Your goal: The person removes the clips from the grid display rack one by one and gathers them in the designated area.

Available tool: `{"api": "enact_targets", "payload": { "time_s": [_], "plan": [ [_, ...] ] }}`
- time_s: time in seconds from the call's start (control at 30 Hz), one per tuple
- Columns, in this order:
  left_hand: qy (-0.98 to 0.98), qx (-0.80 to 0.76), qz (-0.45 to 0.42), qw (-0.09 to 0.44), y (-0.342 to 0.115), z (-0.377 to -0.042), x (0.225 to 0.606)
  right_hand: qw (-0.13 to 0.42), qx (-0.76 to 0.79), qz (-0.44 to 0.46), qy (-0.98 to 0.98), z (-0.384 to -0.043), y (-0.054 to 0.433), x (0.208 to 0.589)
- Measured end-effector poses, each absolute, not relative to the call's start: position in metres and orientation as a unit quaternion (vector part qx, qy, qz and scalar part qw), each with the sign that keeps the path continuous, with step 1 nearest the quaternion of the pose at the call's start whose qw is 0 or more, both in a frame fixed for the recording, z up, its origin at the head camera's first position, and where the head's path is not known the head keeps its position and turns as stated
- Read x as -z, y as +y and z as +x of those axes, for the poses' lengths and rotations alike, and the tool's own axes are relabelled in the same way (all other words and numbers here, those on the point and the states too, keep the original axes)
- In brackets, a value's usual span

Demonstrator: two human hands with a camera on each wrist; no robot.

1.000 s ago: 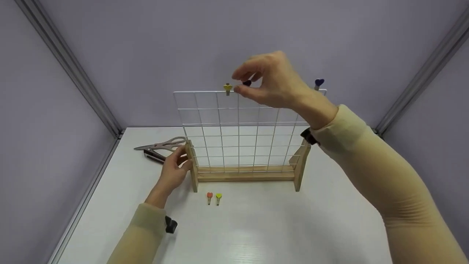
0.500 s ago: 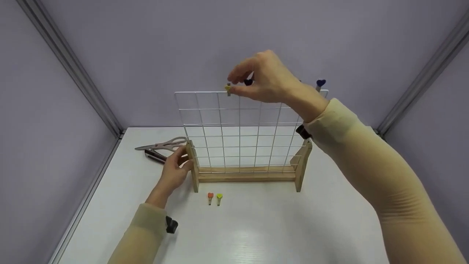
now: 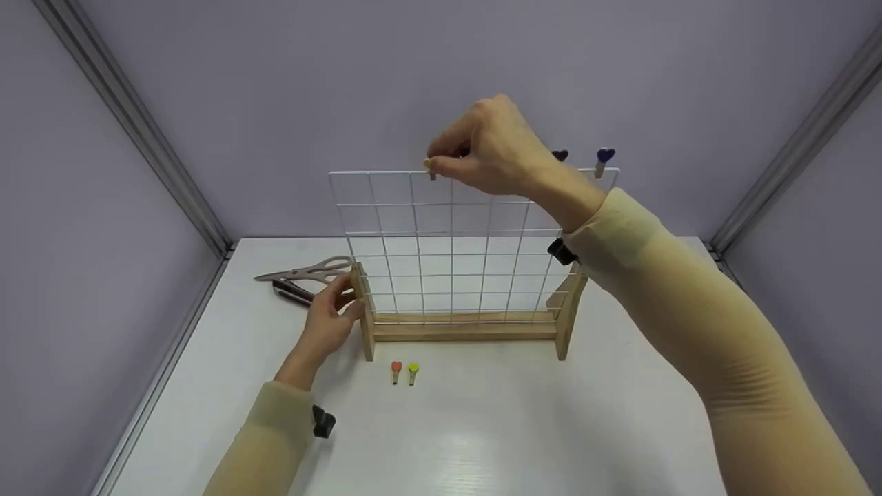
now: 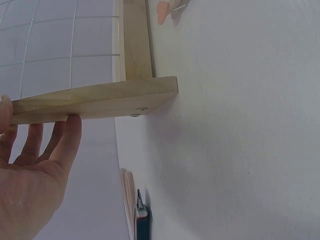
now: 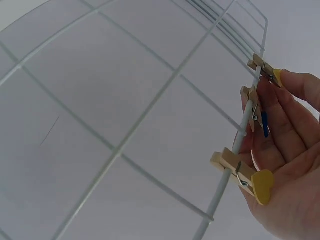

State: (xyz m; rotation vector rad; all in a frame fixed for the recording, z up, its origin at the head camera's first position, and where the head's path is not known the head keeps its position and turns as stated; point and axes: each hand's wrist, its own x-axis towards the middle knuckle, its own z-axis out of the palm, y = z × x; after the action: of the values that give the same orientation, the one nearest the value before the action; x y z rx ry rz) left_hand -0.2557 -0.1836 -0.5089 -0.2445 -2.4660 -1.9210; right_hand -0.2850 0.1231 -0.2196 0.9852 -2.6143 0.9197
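At the top edge of a white wire grid (image 3: 451, 255), my right hand (image 3: 499, 151) pinches a small wooden clothespin (image 5: 265, 69) with a yellow heart, thumb against the heart. Two more clothespins sit on the same wire by the palm: one with a blue heart (image 5: 253, 110), one with a yellow heart (image 5: 245, 175). In the head view, my hand hides them. Lower down, my left hand (image 3: 327, 324) holds the left wooden side piece (image 4: 95, 102) of the grid's stand between thumb and fingers.
Two dark-heart clothespins, one dark (image 3: 559, 156) and one blue (image 3: 606, 156), stand at the grid's top right. An orange-heart clothespin (image 3: 396, 372) and a yellow-heart one (image 3: 413, 373) lie before the stand. Scissors (image 3: 303, 273) and a black-handled cutter (image 3: 292, 292) lie at left.
My right hand has moved slightly left along the top wire, and its thumb and fingers have closed on the yellow-heart clothespin. The left hand stays on the stand.
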Motion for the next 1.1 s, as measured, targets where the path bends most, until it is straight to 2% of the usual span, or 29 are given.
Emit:
{"api": "enact_targets", "payload": {
  "time_s": [0.43,0.9,1.1],
  "plan": [
    [-0.798,0.597,-0.077,0.009,-0.182,-0.257,0.51,0.128,-0.341,0.324,-0.873,-0.279,0.126,0.215],
    [-0.798,0.596,-0.082,-0.009,-0.185,-0.259,0.509,0.194,-0.369,0.428,-0.802,-0.247,0.148,0.215],
    [-0.798,0.597,-0.083,-0.004,-0.185,-0.259,0.509,0.172,-0.373,0.454,-0.791,-0.23,0.153,0.235]
  ]
}}
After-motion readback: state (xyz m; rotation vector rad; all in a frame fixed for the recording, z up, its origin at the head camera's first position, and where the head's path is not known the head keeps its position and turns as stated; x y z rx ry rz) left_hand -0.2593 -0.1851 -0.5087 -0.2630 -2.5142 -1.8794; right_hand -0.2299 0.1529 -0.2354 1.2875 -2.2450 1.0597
